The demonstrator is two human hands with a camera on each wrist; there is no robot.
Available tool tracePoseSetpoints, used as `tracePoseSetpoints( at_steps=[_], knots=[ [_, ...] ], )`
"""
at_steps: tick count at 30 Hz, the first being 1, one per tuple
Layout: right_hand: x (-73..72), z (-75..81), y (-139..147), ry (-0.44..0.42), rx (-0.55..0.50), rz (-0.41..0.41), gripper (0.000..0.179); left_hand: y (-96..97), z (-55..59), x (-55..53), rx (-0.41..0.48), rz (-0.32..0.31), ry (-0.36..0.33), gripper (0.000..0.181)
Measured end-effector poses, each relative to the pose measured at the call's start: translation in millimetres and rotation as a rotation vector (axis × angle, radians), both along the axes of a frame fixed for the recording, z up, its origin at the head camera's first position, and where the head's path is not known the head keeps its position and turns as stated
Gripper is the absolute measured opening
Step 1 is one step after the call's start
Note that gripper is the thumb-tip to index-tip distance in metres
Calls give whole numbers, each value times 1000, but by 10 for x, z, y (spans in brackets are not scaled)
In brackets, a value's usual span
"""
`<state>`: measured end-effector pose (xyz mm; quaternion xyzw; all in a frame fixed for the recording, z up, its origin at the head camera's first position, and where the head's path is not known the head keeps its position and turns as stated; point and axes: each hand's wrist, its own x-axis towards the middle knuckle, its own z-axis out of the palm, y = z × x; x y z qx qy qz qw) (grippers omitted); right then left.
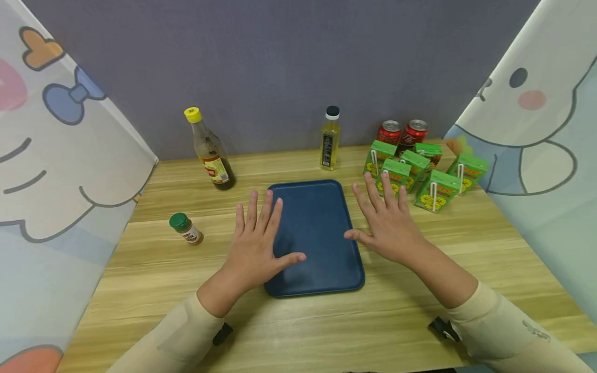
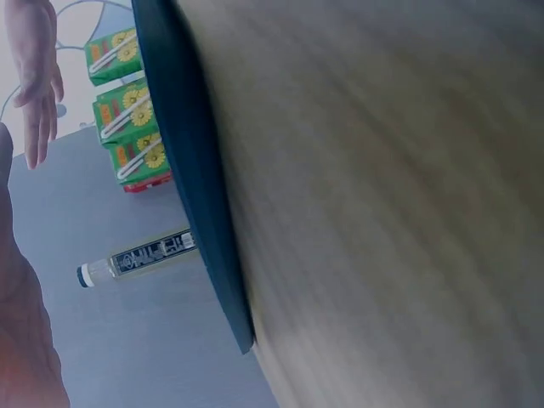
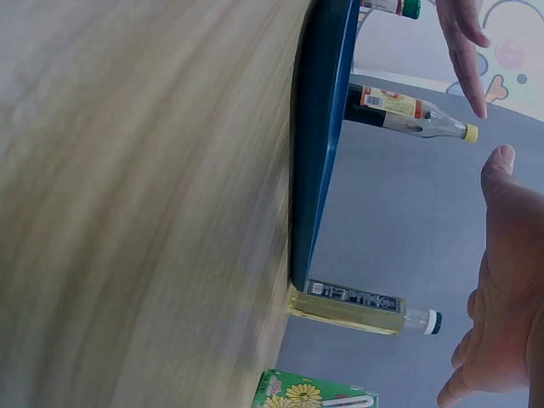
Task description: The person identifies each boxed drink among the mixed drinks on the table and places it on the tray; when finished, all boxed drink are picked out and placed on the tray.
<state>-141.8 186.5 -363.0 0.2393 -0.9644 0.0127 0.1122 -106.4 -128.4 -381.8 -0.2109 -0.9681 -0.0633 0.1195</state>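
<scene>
Both hands are held out flat above the table, palms down with fingers spread, and neither holds anything. The left hand [image 1: 255, 248] hovers over the left edge of a dark blue tray [image 1: 312, 233]. My right hand [image 1: 389, 228] is just past the tray's right side, its thumb over the rim and its fingertips overlapping a green drink carton [image 1: 394, 173] in the head view. Both wrist views show a gap between the hands and the tabletop. To the left of the left hand stands a small spice jar [image 1: 186, 229] with a green lid.
A yellow-capped bottle of dark sauce [image 1: 212, 155] stands at the back left. Behind the tray is a slim bottle of yellow liquid [image 1: 330, 140]. Several green cartons [image 1: 437, 191] cluster at the right, with two red cans [image 1: 413, 134] behind them against the grey partition [image 1: 280, 72].
</scene>
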Motion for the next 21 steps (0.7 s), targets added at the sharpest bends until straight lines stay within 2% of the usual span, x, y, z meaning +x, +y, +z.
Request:
tracePoseSetpoints(
  at_steps=[6, 9, 11, 14, 18, 21],
  knots=[
    [-6, 2, 23, -14, 5, -15, 102, 19, 8, 26, -2, -5, -13, 118],
    [-49, 31, 69, -25, -28, -24, 104, 0, 43, 33, 40, -22, -58, 118],
    [-99, 75, 127, -39, -83, -36, 106, -27, 63, 23, 88, -36, -117, 117],
    [-213, 154, 254, -79, -251, -68, 104, -82, 71, -8, 181, -42, -226, 117],
    [-414, 211, 471, -103, -501, -143, 96, -159, 35, -34, 321, -15, -383, 121],
    [-554, 187, 623, -125, -587, -202, 93, -204, 0, -16, 387, 16, -492, 126]
  ],
)
